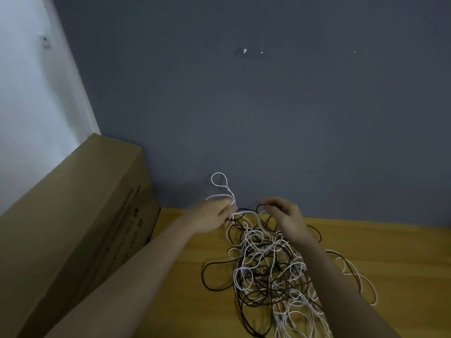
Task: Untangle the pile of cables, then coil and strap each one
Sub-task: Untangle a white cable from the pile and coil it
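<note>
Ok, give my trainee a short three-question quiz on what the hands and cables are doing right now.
1. True or false: the cable pile is already coiled and strapped.
2. What does the left hand hold up: A) a white cable loop, B) a strap, C) a plug?
3. What stands left of the table?

Key: 1 false, it is a loose tangle. 2 A. 3 A cardboard box.

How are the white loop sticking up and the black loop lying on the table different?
The white loop is small, twisted at its base and held up above the left hand. The black loop is bigger, open and lies flat on the wooden table. Both belong to the tangled cable pile.
</note>
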